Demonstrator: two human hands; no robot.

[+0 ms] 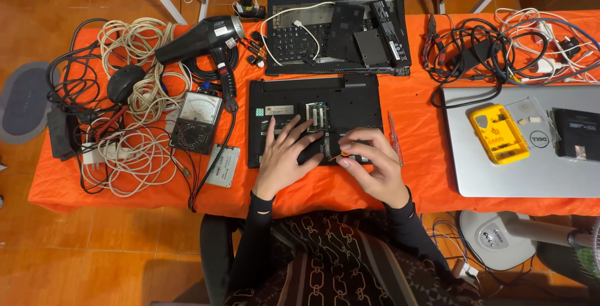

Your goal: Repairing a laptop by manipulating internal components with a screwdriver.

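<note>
At my far left lies a tangle of pale cables (134, 150) with a black hair dryer (201, 39) across the top and an analog multimeter (197, 122) beside a small silver drive (223, 166), all pushed aside so the middle of the orange table (412, 109) stays free for work. The upturned black laptop base (315, 103) sits straight before me, its cover off and memory slots showing. My left hand (284, 153) lies flat and spread wide on it, steadying the case. My right hand (369, 159) pinches a thin orange-handled screwdriver (339, 155) low on the base's near edge. Further right, a spare screwdriver (394, 137) lies within reach, then a silver laptop (531, 168) carrying a yellow bit case (498, 133).
</note>
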